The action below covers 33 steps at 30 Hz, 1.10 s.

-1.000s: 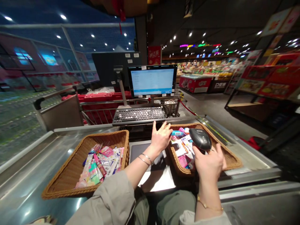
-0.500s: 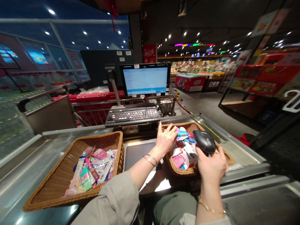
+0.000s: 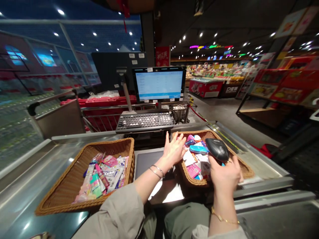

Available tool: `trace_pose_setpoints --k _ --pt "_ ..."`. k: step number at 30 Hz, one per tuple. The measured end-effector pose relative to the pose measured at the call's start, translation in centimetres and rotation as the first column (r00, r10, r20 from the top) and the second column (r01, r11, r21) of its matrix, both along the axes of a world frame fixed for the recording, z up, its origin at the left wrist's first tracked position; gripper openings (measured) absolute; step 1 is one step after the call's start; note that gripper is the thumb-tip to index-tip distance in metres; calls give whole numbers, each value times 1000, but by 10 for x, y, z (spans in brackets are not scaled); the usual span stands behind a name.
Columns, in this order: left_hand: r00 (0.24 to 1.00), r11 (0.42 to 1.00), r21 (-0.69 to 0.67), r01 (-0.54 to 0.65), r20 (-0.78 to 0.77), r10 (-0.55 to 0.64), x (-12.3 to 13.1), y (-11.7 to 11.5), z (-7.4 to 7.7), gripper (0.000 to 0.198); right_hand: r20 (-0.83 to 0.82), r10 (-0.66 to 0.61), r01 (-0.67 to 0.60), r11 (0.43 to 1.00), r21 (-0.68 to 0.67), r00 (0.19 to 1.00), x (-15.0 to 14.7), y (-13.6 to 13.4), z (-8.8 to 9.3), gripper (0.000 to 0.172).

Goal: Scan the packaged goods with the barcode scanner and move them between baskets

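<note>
My left hand (image 3: 173, 148) reaches into the right wicker basket (image 3: 245, 168), fingers spread over a heap of small colourful packets (image 3: 193, 156); whether it grips one is not clear. My right hand (image 3: 225, 174) holds a black handheld scanner (image 3: 217, 149) above the same basket's near side. A second wicker basket (image 3: 67, 181) at the left holds several more pink, green and white packets (image 3: 103, 174).
A steel checkout counter (image 3: 30, 186) surrounds both baskets, with a dark scanner plate (image 3: 147, 159) between them. Behind stand a keyboard (image 3: 144, 121), a lit monitor (image 3: 159, 83) and a shopping cart (image 3: 109, 114). Store shelves (image 3: 279, 83) line the right aisle.
My left hand has moved from the basket's near rim in over the packets. The scanner hand has stayed roughly in place above the basket. The camera swayed slightly.
</note>
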State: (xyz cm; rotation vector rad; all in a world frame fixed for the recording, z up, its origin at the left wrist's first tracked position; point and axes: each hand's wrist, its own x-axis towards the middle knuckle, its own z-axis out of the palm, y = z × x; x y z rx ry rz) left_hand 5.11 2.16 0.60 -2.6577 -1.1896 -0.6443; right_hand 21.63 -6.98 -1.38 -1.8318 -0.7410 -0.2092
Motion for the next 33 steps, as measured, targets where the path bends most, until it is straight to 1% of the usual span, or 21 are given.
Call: trace_pose_setpoints --k 6,9,12,15,18,22,27,30,33 --pt "996 996 47 -81 26 80 -44 -13 -2 49 65 99 -99 995 1 993 -28 0 12 40" --pt "992 992 43 -117 50 114 -69 -19 -4 46 75 154 -154 988 -1 985 -47 3 17 41" --pt "984 987 37 -157 88 153 -92 -26 -7 45 69 194 -194 981 2 979 -65 7 18 37" --pt "973 978 30 -206 115 201 -115 -32 -10 45 73 269 -268 963 -25 960 -85 11 19 33" --pt "962 969 21 -248 120 244 -138 -38 -13 45 69 321 -319 947 -44 945 -105 13 19 35" --pt "944 950 2 -312 108 310 -174 -42 -13 45 43 398 -395 916 -65 916 -128 15 19 38" --pt "917 919 -16 -394 69 394 -229 -45 -14 44 67 505 -496 861 -117 861 -148 17 14 37" --pt "899 899 -31 -437 25 438 -263 -45 -17 43 61 529 -520 846 -115 847 -159 19 11 41" --pt "878 877 -56 -478 -36 476 -292 -44 -22 43 50 526 -517 847 -125 849 -169 21 10 47"
